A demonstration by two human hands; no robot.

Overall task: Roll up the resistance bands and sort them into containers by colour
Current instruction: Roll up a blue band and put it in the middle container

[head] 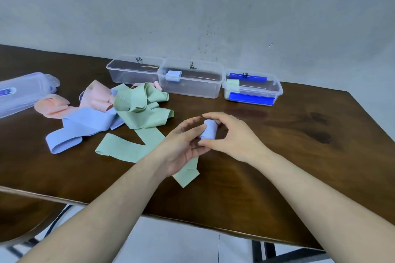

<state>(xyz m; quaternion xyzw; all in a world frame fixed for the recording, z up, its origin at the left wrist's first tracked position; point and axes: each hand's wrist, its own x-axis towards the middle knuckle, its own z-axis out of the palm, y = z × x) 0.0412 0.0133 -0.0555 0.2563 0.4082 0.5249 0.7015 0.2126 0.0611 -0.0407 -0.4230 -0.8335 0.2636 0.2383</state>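
A rolled blue band point(209, 130) sits between my hands above the table's middle. My right hand point(233, 134) pinches the roll with thumb and curled fingers. My left hand point(183, 145) lies palm up under it, fingertips touching the roll. A loose pile lies at the left: pink bands point(96, 98), a blue band point(85, 126) and green bands point(141, 104), one green strip point(119, 147) running under my left hand. Three clear containers stand at the back: the left one point(128, 77) looks empty, the middle one point(192, 87) holds a blue roll point(173, 75), the right one point(254, 92) holds a green roll point(232, 85).
Container lids point(21, 92) lie stacked at the far left edge. The dark wooden table point(299, 134) ends at the right in a slanted edge. A chair point(25, 215) stands at the lower left below the table's front edge.
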